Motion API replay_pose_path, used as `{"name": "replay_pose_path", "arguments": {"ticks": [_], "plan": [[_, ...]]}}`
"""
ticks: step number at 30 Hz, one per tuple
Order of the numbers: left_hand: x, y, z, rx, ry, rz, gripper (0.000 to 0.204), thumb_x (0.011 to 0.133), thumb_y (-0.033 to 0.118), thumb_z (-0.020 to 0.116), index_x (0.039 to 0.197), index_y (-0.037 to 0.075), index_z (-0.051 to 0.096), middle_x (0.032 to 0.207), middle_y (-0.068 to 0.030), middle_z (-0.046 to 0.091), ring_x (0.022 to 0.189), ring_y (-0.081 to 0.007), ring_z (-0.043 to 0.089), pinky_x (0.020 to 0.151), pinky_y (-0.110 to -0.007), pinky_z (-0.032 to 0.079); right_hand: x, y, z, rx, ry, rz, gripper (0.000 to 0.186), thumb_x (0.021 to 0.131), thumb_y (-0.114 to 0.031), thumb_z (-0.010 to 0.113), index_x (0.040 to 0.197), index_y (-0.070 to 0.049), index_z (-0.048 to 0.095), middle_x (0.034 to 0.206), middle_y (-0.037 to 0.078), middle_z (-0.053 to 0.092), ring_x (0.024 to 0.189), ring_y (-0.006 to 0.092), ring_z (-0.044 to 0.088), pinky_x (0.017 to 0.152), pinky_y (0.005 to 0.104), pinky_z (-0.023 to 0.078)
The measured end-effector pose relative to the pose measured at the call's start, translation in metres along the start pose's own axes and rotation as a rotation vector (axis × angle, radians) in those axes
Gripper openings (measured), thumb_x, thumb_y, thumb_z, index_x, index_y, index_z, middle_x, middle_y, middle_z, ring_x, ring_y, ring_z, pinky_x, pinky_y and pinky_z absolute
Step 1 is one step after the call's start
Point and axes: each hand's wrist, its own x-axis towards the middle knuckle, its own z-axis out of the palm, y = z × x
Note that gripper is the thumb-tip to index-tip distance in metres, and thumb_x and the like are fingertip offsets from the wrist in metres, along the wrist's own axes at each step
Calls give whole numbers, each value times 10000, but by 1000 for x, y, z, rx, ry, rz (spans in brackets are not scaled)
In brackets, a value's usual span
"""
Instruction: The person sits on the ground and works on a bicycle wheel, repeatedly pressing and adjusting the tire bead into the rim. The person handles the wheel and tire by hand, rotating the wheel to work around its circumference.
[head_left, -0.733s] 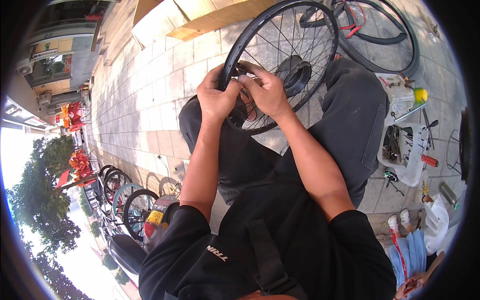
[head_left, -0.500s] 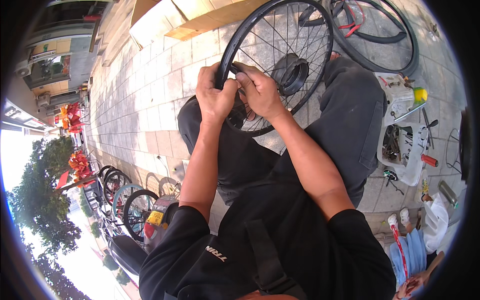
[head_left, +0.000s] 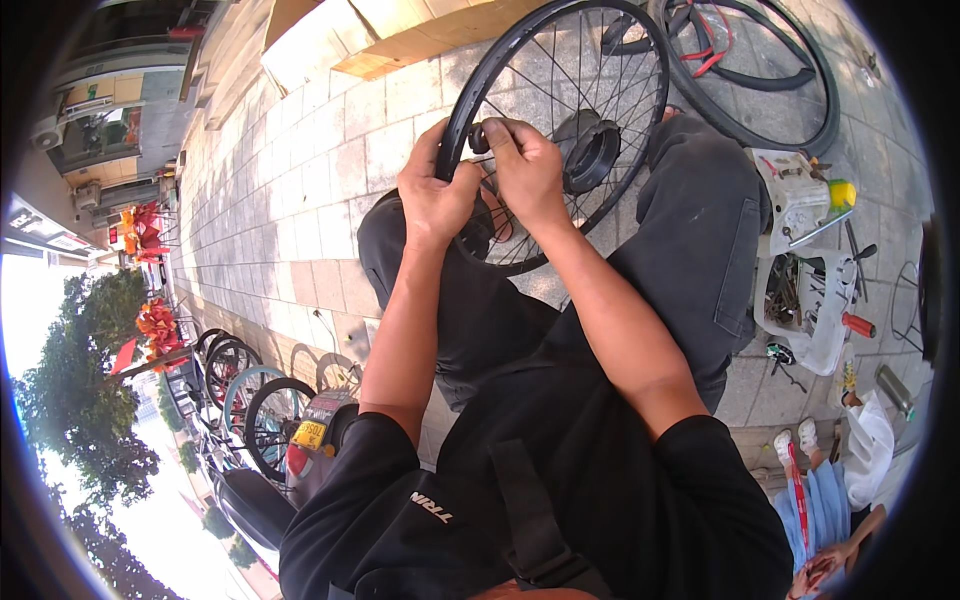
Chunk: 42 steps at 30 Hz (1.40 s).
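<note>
A black spoked bicycle wheel (head_left: 655,110) stands tilted in front of me between my legs, its dark hub (head_left: 592,160) facing me. My left hand (head_left: 437,195) is wrapped round the near left part of the rim, thumb on the inner side. Just inside the rim, my right hand (head_left: 527,172) pinches a small dark round piece (head_left: 479,138) between thumb and forefinger. What that piece is, I cannot make out. The other fingers of the right hand are partly hidden behind it.
A loose tyre (head_left: 825,110) with dark tubing and a red strip lies at the far right. A white tray of tools (head_left: 822,340) is right of my leg. A cardboard box (head_left: 420,40) stands far ahead; parked bikes (head_left: 275,425) are at left. Another person's hands (head_left: 825,568) show lower right.
My right hand has drawn back from the rim and turned upward, its fingers now pinching the dark piece in plain sight. The left hand keeps its grip, shifted slightly.
</note>
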Motion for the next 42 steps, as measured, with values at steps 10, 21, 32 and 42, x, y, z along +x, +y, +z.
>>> {"name": "replay_pose_path", "arguments": {"ticks": [10, 21, 32, 42], "plan": [[6, -1, -1, 136, 53, 4, 493, 828, 26, 673, 1316, -48, 653, 974, -82, 734, 793, -94, 650, 728, -274, 558, 3, -3, -9, 31, -171, -68, 336, 1043, -262, 673, 1202, 27, 732, 768, 64, 699, 633, 77, 579, 556, 286, 460], [6, -6, 0, 129, 65, 46, 411, 845, -17, 634, 1251, -70, 679, 1013, -55, 721, 856, -87, 627, 760, -236, 515, 0, 23, -12, -3, -180, -224, 331, 1040, -185, 675, 1280, 42, 659, 1049, 133, 765, 613, 101, 636, 546, 260, 496], [1, 0, 3, 71, 46, 103, 447, 828, 20, 653, 1271, -40, 673, 944, -75, 735, 793, -97, 679, 718, -281, 574, -11, -4, -3, 114, -42, 65, 306, 1067, -262, 666, 1111, 38, 707, 748, 32, 694, 541, 62, 543, 503, 263, 442], [1, -1, 0, -30, 27, -33, 439, 863, -34, 614, 1299, -86, 642, 1071, -87, 726, 878, -90, 639, 778, -233, 534, -11, -1, -16, 115, -263, 67, 389, 1015, -172, 687, 1351, 20, 653, 1027, 62, 720, 711, 61, 625, 595, 246, 502]]}}
